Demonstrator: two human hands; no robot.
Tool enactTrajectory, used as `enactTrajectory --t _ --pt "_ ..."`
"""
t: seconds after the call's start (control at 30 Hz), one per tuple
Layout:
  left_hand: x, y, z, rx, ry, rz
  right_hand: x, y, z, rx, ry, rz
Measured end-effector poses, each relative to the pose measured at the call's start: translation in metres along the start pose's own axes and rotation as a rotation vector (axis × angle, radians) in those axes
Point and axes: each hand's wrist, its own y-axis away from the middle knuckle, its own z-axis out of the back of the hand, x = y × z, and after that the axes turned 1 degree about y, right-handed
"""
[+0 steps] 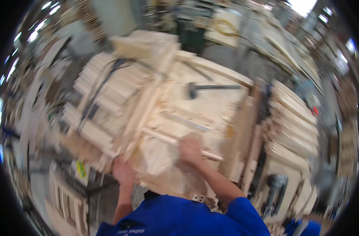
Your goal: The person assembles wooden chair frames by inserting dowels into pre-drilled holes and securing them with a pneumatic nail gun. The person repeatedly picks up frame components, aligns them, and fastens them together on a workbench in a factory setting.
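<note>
My right hand is closed around a slim pale wooden stick lying slantwise over the worktable. One end of the stick pokes out to the right of the hand. At the table's front left corner, my left hand is at the near end of a long wooden rail. Motion blur hides what its fingers do. Farther back on the table lies a dark hammer, its handle pointing right. A flat wooden piece with a greyish strip rests between hammer and stick.
Stacked wooden slats fill the left side, with a black cable or hose across them. Shaped wooden parts are piled at right, above a dark wrapped object. A slatted wooden frame stands at lower left.
</note>
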Motion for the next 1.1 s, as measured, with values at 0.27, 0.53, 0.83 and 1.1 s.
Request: enactTrajectory --t 0.27,0.53,0.83,1.1 --pt "-0.011 0.011 0.014 0.125 0.103 0.103 0.007 -0.001 0.070 -0.192 -0.107 -0.287" --pt "-0.043 0.021 0.009 0.073 0.447 -0.339 -0.135 0.054 0.327 -0.300 0.798 -0.714" --pt "-0.161 -0.032 0.020 0.308 0.837 -0.598 -0.058 0.018 0.375 -0.160 0.741 -0.155" --pt "-0.260 -0.096 0.082 0.350 1.356 -0.785 0.154 -0.099 0.405 -0.006 0.247 0.404"
